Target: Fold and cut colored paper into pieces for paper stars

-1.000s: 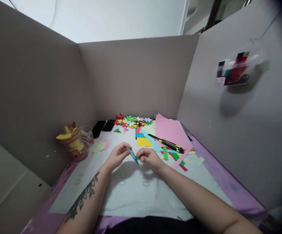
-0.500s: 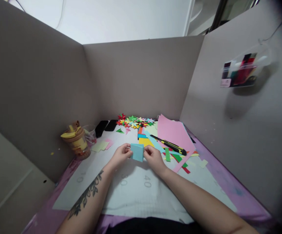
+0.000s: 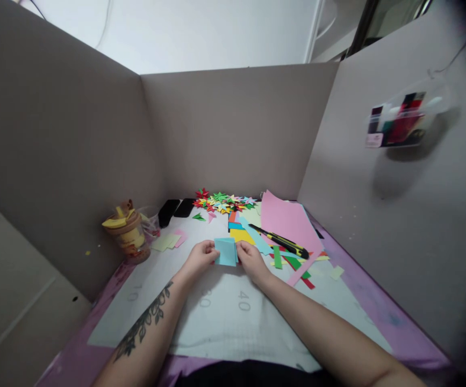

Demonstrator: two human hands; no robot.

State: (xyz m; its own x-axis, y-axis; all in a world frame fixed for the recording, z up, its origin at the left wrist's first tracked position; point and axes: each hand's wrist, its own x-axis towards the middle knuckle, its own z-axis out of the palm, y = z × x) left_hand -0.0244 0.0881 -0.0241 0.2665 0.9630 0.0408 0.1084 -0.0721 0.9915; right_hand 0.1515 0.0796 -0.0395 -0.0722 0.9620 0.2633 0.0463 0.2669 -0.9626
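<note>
— Where to look first?
— Right in the middle, at the light blue paper (image 3: 225,251). Small and square, held up between two hands, over the white mat (image 3: 224,328).
— And with the left hand (image 3: 199,257)?
— Pinching the left edge of the paper, with the thumb in front.
— And with the right hand (image 3: 252,262)?
— Pinching the other edge, straight across. With a bit of a second layer showing there, too.
— Anything near the right hand?
— Yes! Lots of paper strips (image 3: 277,257), in green, pink, red and more. Just behind, a black and yellow cutter (image 3: 281,243), lying partly on a big pink sheet (image 3: 283,212).
— And at the back?
— A heap of bright paper stars (image 3: 220,202), by the back wall (image 3: 233,129). In front of the heap, a little green folded piece (image 3: 199,217) and a pink one (image 3: 212,216).
— And on the left?
— Some small paper squares (image 3: 164,243) in pale green and pink. Farther left, a brown cup (image 3: 130,239) with something yellow on top.
</note>
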